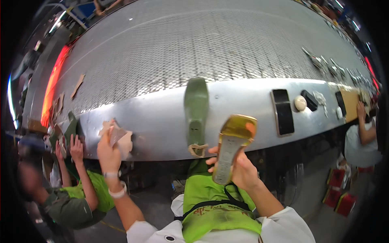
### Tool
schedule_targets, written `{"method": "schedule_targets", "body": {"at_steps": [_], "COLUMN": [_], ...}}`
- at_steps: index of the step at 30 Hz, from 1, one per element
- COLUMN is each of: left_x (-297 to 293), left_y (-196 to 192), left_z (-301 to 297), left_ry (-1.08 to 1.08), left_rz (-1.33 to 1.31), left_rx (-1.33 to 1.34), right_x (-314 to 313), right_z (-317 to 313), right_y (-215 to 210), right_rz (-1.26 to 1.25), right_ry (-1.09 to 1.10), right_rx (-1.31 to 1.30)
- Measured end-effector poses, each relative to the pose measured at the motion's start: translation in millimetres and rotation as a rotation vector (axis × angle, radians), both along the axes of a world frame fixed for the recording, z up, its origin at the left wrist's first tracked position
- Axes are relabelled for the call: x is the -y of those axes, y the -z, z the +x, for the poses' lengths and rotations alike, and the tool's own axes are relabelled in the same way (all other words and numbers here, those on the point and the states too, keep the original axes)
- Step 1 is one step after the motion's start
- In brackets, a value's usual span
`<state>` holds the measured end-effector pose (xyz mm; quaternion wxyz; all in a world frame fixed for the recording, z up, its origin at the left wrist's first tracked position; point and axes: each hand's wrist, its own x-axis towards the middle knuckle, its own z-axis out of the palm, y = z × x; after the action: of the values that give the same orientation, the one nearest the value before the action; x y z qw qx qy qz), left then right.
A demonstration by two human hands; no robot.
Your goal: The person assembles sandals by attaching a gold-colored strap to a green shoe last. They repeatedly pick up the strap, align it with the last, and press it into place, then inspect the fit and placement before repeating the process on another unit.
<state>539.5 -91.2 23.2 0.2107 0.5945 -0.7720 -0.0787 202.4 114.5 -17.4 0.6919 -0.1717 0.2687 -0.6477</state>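
My right hand (242, 172) holds up a gold-edged shoe part (231, 148) with a shiny square gold toe and a grey, sole-shaped face; the fingers wrap round its lower half. At the left, my left hand (108, 152) has its fingers closed on a crumpled beige piece (122, 141) at the table's front edge; whether that is leather or paper I cannot tell. Between the hands lies a green shoe last (196, 103), its toe pointing away from me and a beige ring of material (197, 150) at its near end, touching neither hand.
A steel table rim (162, 109) borders a wide metal mesh belt (170, 44). A black phone (282, 112), a round cream item (300, 103) and a dark object (309, 100) lie at the right. Co-workers' hands (76, 150) are close on the left; another person (362, 137) works at the right.
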Motion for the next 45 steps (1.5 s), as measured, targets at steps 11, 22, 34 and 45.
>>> {"method": "schedule_targets", "body": {"at_steps": [11, 22, 34, 45], "left_x": [-69.8, -140.5, -166.0, -162.5], "left_y": [0.1, 6.9, 75.8, 112.2], "left_z": [-189.9, -145.9, -88.7, -83.3], "left_ry": [0.178, 0.461, 0.221, 0.119], "left_rz": [0.299, 0.42, 0.755, 0.823], "left_rx": [-0.143, -0.592, -1.002, -1.043], "right_x": [11.7, 37.0, -48.7, -49.2], "right_z": [8.5, 29.6, 82.6, 97.5], "right_y": [6.0, -2.1, 48.5, 72.9], "right_rz": [0.106, 0.267, 0.493, 0.512], "right_ry": [0.081, 0.221, -0.269, -0.308], "right_rx": [0.166, 0.01, 0.247, 0.229]}}
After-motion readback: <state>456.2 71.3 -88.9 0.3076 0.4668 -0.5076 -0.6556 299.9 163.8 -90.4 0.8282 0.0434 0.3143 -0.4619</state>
